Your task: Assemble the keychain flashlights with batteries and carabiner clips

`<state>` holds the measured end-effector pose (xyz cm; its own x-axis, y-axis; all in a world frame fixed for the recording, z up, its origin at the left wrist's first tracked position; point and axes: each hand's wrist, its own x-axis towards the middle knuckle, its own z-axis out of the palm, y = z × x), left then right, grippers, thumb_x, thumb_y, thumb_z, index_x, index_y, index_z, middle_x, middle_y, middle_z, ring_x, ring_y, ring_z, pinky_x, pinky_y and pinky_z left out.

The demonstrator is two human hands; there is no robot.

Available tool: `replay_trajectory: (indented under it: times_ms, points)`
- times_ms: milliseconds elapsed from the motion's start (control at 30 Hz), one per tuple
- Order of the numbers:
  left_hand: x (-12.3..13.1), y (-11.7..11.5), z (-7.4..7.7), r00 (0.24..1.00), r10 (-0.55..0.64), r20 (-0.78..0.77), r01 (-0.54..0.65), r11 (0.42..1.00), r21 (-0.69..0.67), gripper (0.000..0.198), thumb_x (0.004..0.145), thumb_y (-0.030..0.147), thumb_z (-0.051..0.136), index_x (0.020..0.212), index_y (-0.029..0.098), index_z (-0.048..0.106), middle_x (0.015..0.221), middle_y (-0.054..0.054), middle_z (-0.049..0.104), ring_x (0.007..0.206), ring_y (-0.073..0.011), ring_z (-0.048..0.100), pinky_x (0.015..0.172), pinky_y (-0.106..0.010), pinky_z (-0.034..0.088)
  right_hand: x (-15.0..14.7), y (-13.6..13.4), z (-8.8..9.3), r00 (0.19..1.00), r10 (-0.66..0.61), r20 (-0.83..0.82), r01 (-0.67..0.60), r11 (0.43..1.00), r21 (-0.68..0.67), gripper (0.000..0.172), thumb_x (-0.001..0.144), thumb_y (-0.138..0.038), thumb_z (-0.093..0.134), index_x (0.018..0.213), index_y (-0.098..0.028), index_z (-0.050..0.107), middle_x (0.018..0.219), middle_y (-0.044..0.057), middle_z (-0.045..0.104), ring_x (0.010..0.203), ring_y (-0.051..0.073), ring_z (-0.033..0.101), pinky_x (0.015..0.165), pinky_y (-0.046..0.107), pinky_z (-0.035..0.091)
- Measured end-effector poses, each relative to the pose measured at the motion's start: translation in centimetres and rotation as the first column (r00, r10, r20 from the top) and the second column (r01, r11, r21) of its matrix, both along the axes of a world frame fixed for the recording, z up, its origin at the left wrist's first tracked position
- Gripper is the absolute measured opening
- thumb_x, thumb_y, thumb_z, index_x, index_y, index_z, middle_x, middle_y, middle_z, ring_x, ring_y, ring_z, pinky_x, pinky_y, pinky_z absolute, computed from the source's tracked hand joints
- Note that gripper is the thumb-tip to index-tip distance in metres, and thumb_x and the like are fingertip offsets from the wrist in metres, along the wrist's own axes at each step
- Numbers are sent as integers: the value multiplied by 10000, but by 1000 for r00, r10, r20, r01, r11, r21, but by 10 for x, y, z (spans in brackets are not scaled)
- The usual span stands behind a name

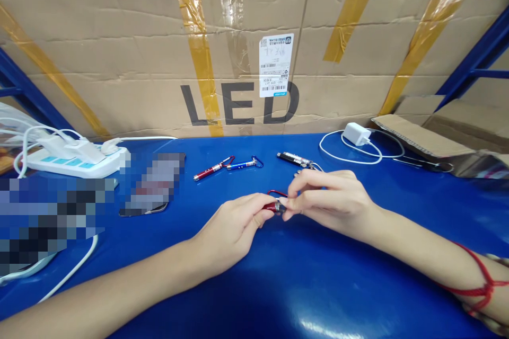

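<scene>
My left hand (234, 225) is closed round the body of a small red keychain flashlight (270, 206), most of which its fingers hide. The thumb and fingertips of my right hand (334, 198) pinch the light's dark metallic end; whether they hold a separate small part there, I cannot make out. A red carabiner clip (277, 192) shows just behind the fingertips. Farther back on the blue table (246, 296) lie another red keychain flashlight (210, 171) and a blue keychain flashlight (240, 165), both with clips. A black keychain flashlight (294, 159) rests beyond my right hand.
To the left are a phone (155, 183), a white power strip (79, 164) with plugs and cables, and a blurred-out device (47, 222). A white charger (356, 134) with a looped cable and scissors (425, 164) lie at right, beside an open carton (421, 140). A large cardboard box (139, 63) stands behind.
</scene>
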<state>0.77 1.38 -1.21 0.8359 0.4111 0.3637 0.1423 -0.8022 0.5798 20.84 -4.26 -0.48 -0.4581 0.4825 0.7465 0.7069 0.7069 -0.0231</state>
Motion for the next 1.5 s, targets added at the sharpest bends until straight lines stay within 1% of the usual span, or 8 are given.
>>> replay_trajectory:
  times_ms: [133,367,567,733,833,1033,1200,1500]
  points:
    - [0,0,-1,1000,-27,2,27,1000,-7,242,897,119,349,945,169,581,818,-15,652,713,-120,601,666,-201,468,1,-1,-5,999,36,1,-36,999,-32,122,843,-184,595,735,-214,643,760,-30,628,551,35,556,479,168,369]
    - [-1,0,-2,997,-82,0,82,996,29,232,892,104,365,889,166,589,802,-18,652,720,-122,605,673,-199,470,3,-3,-3,987,48,153,-41,998,-48,132,859,-167,564,765,-216,641,734,-37,623,553,46,550,515,177,384]
    - [-1,0,-1,995,-95,-23,95,995,10,232,893,115,348,850,172,569,750,-9,637,661,-115,588,624,-193,457,-3,-4,4,995,93,48,-84,984,-155,224,884,-204,527,687,-181,632,716,-16,600,516,32,523,462,167,339]
    - [-2,1,0,988,-128,-85,130,991,28,240,901,139,339,867,166,575,734,-14,633,631,-120,577,602,-194,434,-4,-6,7,989,116,89,-88,959,-271,260,902,-212,497,683,-175,632,732,-12,590,514,30,503,471,172,330]
    - [-2,1,1,986,-139,-96,143,989,38,252,899,131,331,874,159,580,754,-21,642,643,-122,586,613,-192,434,-4,-7,7,988,120,92,-93,962,-258,263,902,-219,498,681,-171,632,727,-10,592,504,32,491,469,178,326]
    - [-2,0,1,991,-131,-23,132,990,47,245,893,112,367,876,160,606,806,-18,671,688,-117,607,653,-180,453,-10,-9,6,995,89,44,-80,981,-175,260,883,-218,516,655,-171,631,677,-7,586,462,46,452,446,192,318]
    - [0,1,0,995,-77,70,73,996,57,243,881,81,409,939,129,640,805,-33,684,720,-118,619,687,-173,468,-15,-10,-2,985,-3,-170,-41,966,-256,204,824,-244,611,640,-157,627,648,13,588,547,82,521,484,195,362]
    - [2,2,-8,964,-41,264,-14,979,204,200,836,57,510,948,99,671,759,-47,710,664,-125,636,651,-188,498,-18,-10,-4,964,-91,-250,-1,938,-347,228,795,-256,639,598,-152,592,614,9,567,529,86,472,478,205,351]
